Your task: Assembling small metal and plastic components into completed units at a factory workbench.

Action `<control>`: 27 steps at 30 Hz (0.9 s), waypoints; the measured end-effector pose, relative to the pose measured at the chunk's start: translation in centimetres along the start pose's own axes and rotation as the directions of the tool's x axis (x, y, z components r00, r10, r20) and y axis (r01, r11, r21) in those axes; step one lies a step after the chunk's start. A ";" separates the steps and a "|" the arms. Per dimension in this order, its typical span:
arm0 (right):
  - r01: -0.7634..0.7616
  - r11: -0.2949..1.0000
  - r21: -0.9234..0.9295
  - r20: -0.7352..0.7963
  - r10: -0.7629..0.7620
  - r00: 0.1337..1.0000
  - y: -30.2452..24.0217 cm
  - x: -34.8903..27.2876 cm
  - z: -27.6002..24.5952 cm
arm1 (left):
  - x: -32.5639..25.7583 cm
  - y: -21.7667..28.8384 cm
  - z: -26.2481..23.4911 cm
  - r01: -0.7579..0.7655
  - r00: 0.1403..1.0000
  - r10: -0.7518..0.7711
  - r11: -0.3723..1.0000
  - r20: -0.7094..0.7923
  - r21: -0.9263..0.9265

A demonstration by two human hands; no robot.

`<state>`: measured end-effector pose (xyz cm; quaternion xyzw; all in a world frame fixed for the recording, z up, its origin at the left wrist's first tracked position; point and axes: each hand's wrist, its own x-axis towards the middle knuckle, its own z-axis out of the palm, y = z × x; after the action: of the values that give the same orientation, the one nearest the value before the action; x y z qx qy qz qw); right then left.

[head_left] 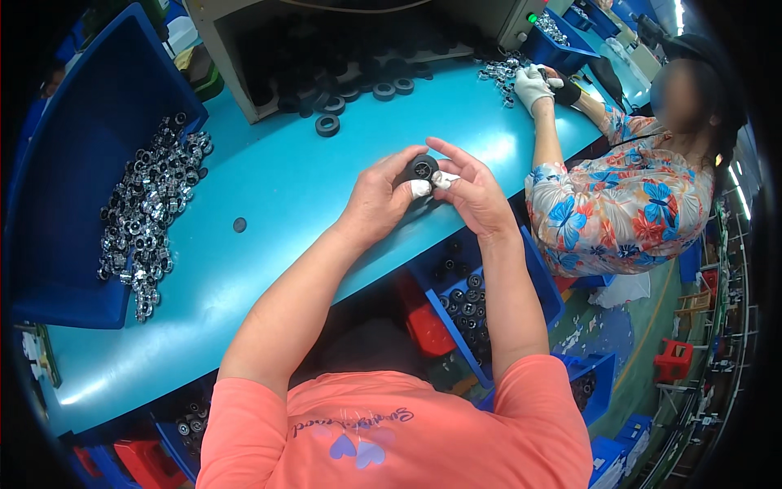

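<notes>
Above the blue table's near edge, my left hand [381, 194] grips a small black toy wheel [422, 169], its fingers curled behind and its white-wrapped thumb at the lower rim. The wheel's face, with a spoked hub, is turned up toward me. My right hand [476, 194] pinches the wheel's right edge with its white-wrapped thumb, while its upper fingers stretch out past the wheel. Part of the wheel is hidden by the fingers. Beyond my hands lies a loose black tyre ring [327, 125], and a small dark disc [239, 224] rests to the left on the tabletop.
A tilted blue bin [73, 196] at left spills shiny chrome hubs [155, 204] onto the table. Black tyres [383, 91] heap in an open cabinet [232, 73]. At right a person in gloves [533, 88] handles chrome parts. Below the edge sits a crate of wheels [468, 306].
</notes>
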<state>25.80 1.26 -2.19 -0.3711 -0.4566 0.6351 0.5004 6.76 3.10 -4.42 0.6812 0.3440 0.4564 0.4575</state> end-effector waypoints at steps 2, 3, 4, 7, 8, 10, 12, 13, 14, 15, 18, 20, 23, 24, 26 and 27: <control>-0.004 1.000 0.017 -0.004 0.004 1.000 -0.1 -0.1 0.0 | 0.0 0.0 0.1 -0.004 1.000 0.004 1.000 0.004 -0.004; -0.001 1.000 0.016 -0.007 0.001 1.000 0.1 -0.1 0.0 | 0.0 0.0 0.0 0.019 1.000 -0.019 0.999 0.007 -0.038; 0.002 1.000 0.014 -0.011 -0.002 1.000 0.2 -0.1 0.0 | 0.0 -0.1 0.0 0.042 0.999 -0.042 0.996 0.010 -0.072; -0.004 1.000 -0.012 -0.038 0.004 0.999 0.1 0.0 0.2 | 0.0 0.1 -0.2 0.087 0.996 -0.083 0.988 0.031 -0.128; -0.017 1.000 -0.015 -0.023 0.017 1.000 0.2 0.1 0.0 | 0.0 0.2 -0.2 0.097 0.995 -0.092 0.986 0.039 -0.138; -0.044 0.999 -0.027 0.004 0.044 0.999 0.2 0.2 -0.6 | 0.0 0.2 -0.2 0.091 0.995 -0.086 0.986 0.042 -0.139; -0.057 0.998 -0.019 0.002 0.057 0.998 0.3 0.3 -0.7 | 0.0 0.3 -0.2 0.090 0.995 -0.085 0.986 0.045 -0.141; -0.063 0.998 -0.015 0.000 0.063 0.998 0.2 0.3 -0.6 | 0.0 0.4 -0.2 0.092 0.995 -0.086 0.985 0.046 -0.143; -0.051 0.998 -0.032 -0.042 0.049 0.998 0.2 0.2 -0.4 | 0.0 0.4 -0.2 0.093 0.995 -0.087 0.985 0.047 -0.145; -0.039 0.998 -0.049 -0.080 0.035 0.996 0.1 0.1 0.1 | 0.0 0.4 -0.2 0.091 0.995 -0.087 0.988 0.040 -0.128; 0.013 0.993 -0.119 -0.138 -0.029 0.990 0.5 0.2 1.0 | 0.0 -0.1 0.0 0.074 0.997 -0.072 0.994 0.026 -0.080; 0.017 0.989 -0.145 -0.134 -0.036 0.990 0.5 0.2 1.0 | -0.1 -0.4 0.1 0.047 0.999 -0.046 0.997 0.023 -0.054; -0.027 0.992 -0.123 -0.083 0.017 0.996 0.3 0.3 0.3 | 0.0 -0.2 -0.1 0.061 0.997 -0.057 0.994 0.045 -0.096; -0.041 0.994 -0.102 -0.062 0.035 0.997 0.3 0.3 -0.2 | 0.0 -0.1 0.0 0.065 0.997 -0.060 0.992 0.049 -0.110; -0.060 0.998 -0.036 -0.019 0.059 0.998 0.4 0.5 -0.9 | -0.1 0.3 0.1 0.074 0.996 -0.066 0.987 0.058 -0.139; -0.065 0.998 0.008 0.000 0.065 0.998 0.4 0.6 -1.1 | 0.0 0.2 0.1 0.064 0.997 -0.057 0.989 0.059 -0.133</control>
<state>26.58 2.06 -2.97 -0.3838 -0.4416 0.6531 0.4808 6.86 2.98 -4.29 0.6502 0.3201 0.4457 0.5254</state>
